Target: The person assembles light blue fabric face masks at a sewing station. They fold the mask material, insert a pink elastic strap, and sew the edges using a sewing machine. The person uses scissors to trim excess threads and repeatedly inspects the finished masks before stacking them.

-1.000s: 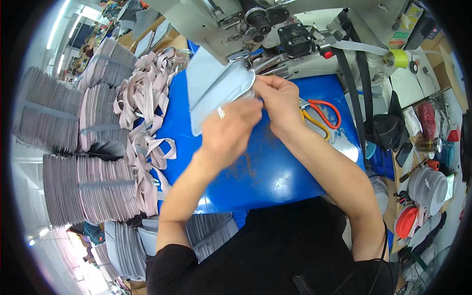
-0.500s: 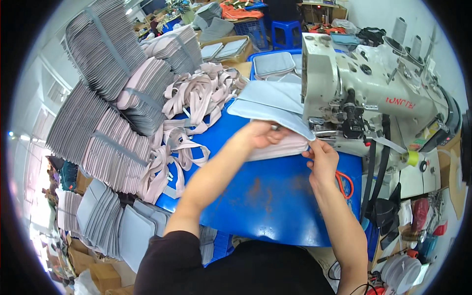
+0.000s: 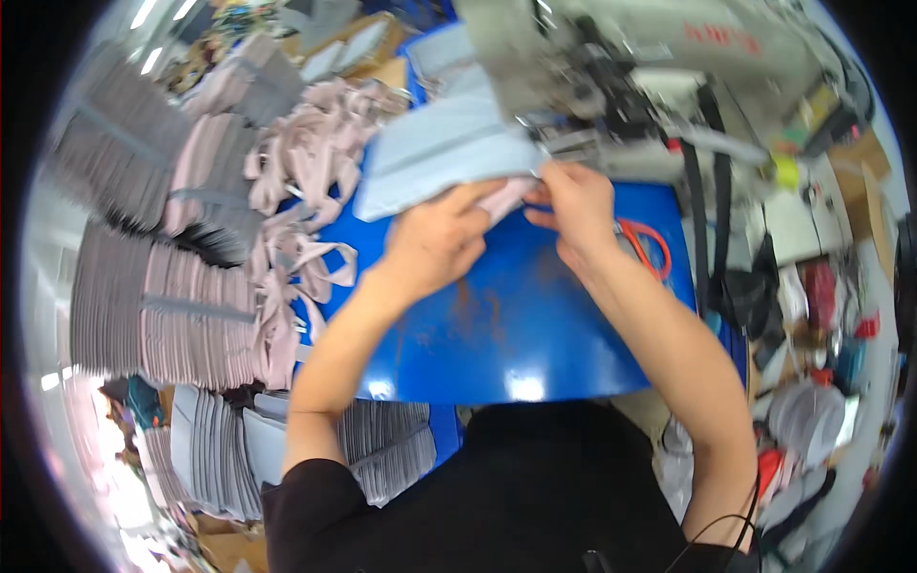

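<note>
A light blue-grey fabric panel (image 3: 439,158) lies under the head of a pale sewing machine (image 3: 611,105), its near edge toward me. My left hand (image 3: 435,239) is closed on that near edge, fingers curled beneath it. At the panel's right corner, close by the needle area, my right hand (image 3: 581,205) pinches the edge between thumb and fingers. Between both hands a pink fabric piece (image 3: 506,199) shows below the panel. Motion blur hides the exact finger contact and the needle.
Orange-handled scissors (image 3: 648,250) lie right of my right hand on the blue table (image 3: 497,334). Pink straps (image 3: 310,153) heap at the left, beside tied stacks of grey and pink panels (image 3: 196,306). More grey panels (image 3: 205,449) stand lower left. Black straps (image 3: 707,191) hang by the machine.
The view has shifted, so machine and table sit higher in the picture. My left hand has come from under the panel's edge to its near side; the right hand stays at the corner.
</note>
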Motion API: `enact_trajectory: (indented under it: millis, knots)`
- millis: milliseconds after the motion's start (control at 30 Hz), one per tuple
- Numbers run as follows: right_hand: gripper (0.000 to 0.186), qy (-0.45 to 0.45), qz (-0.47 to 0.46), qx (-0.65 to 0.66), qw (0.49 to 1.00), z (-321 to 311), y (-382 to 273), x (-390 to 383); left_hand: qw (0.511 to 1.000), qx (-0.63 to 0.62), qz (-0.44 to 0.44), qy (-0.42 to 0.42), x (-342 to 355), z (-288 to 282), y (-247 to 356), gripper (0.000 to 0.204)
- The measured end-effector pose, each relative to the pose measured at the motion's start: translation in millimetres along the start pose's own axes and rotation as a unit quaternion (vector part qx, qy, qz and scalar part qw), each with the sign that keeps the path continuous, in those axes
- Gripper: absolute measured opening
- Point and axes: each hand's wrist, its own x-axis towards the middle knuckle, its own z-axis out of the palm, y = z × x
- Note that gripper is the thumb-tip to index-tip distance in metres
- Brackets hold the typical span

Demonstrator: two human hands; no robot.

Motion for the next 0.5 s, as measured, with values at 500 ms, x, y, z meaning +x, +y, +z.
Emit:
enact_trajectory:
  millis: [500]
  knots:
    - [0.021,-0.085,0.011,0.002,0.996,-18.7,-5.7,-4.2,0.978,0.181,0.097,0.030,47.1,-46.4,57.5,0.049]
